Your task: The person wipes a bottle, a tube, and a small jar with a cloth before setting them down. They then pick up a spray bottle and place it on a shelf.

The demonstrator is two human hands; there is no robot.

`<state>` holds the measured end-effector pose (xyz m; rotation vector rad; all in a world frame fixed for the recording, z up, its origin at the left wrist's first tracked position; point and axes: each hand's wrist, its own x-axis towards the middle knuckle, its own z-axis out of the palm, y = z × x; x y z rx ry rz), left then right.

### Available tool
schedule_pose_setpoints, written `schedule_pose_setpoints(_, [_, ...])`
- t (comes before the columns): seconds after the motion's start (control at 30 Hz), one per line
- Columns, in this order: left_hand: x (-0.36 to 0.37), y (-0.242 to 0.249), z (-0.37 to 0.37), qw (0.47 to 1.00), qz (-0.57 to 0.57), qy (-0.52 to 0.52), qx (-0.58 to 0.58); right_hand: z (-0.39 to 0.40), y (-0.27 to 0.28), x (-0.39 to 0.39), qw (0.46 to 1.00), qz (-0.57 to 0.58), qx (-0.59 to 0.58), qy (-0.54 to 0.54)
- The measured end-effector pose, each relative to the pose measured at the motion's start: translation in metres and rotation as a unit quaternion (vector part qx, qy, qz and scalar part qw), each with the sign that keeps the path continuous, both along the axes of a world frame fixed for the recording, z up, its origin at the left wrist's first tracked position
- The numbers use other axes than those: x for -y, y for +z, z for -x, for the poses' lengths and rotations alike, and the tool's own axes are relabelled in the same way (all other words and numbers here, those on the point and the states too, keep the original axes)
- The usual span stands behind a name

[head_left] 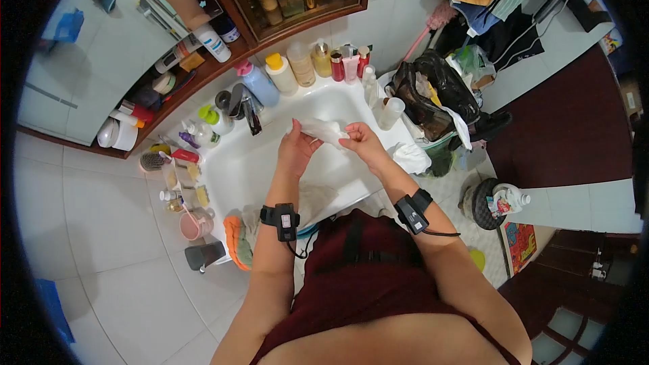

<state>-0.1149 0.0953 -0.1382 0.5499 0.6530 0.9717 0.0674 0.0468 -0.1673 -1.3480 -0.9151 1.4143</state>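
Note:
Over the white sink basin [270,169], a thin white tissue or cloth [324,130] is stretched between my two hands. My left hand [297,150] pinches its left end, with fingers and thumb bent around it. The right end is gripped between the thumb and fingers of my right hand [365,144]. Behind my left hand stands the dark faucet [251,116]. A crumpled white cloth or tissue [411,159] lies on the sink's right edge, to the right of my right hand.
Bottles, among them a yellow-capped one [281,74], line the sink's back edge. A bin with a black bag [443,88] stands at the right. An orange cloth [236,242] hangs at the front left, near a pink cup [196,225]. A mirror cabinet [88,47] is at the upper left.

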Motion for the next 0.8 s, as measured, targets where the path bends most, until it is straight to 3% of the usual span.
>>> schedule_pose_setpoints(0.07, [0.002, 0.012, -0.003, 1.000, -0.015, -0.015, -0.001, -0.009, 0.010, 0.005, 0.998, -0.039, 0.016, 0.040])
schedule_pose_setpoints(0.17, [0.003, 0.026, -0.007, 0.992, -0.009, -0.063, -0.106, -0.013, 0.037, 0.004, 0.988, -0.021, -0.136, 0.071])
schedule_pose_setpoints(0.27, [0.010, 0.045, -0.020, 0.989, -0.022, -0.076, -0.124, -0.009, 0.056, 0.001, 0.977, -0.078, -0.173, 0.094])
schedule_pose_setpoints(0.37, [-0.017, 0.018, -0.003, 0.960, -0.084, -0.047, -0.263, -0.022, 0.059, -0.011, 0.987, -0.061, 0.018, 0.145])
schedule_pose_setpoints(0.47, [-0.016, 0.024, -0.007, 0.926, -0.195, 0.049, -0.319, -0.017, 0.049, -0.017, 0.956, -0.221, 0.188, 0.044])
schedule_pose_setpoints(0.5, [-0.018, 0.024, -0.006, 0.851, -0.275, -0.018, -0.447, -0.020, 0.048, -0.018, 0.915, -0.210, 0.301, 0.166])
schedule_pose_setpoints(0.57, [-0.024, 0.023, 0.002, 0.619, -0.406, -0.148, -0.656, -0.025, 0.047, -0.020, 0.757, -0.169, 0.495, 0.392])
schedule_pose_setpoints(0.67, [-0.033, 0.015, 0.003, 0.778, -0.279, 0.033, -0.562, -0.027, 0.069, -0.028, 0.915, -0.126, 0.372, 0.090])
schedule_pose_setpoints(0.7, [-0.033, 0.016, 0.001, 0.802, -0.279, 0.028, -0.528, -0.030, 0.077, -0.029, 0.877, -0.118, 0.444, 0.140])
schedule_pose_setpoints(0.8, [-0.027, 0.027, -0.004, 0.842, -0.278, 0.009, -0.461, -0.032, 0.055, -0.034, 0.845, -0.140, 0.508, 0.089])
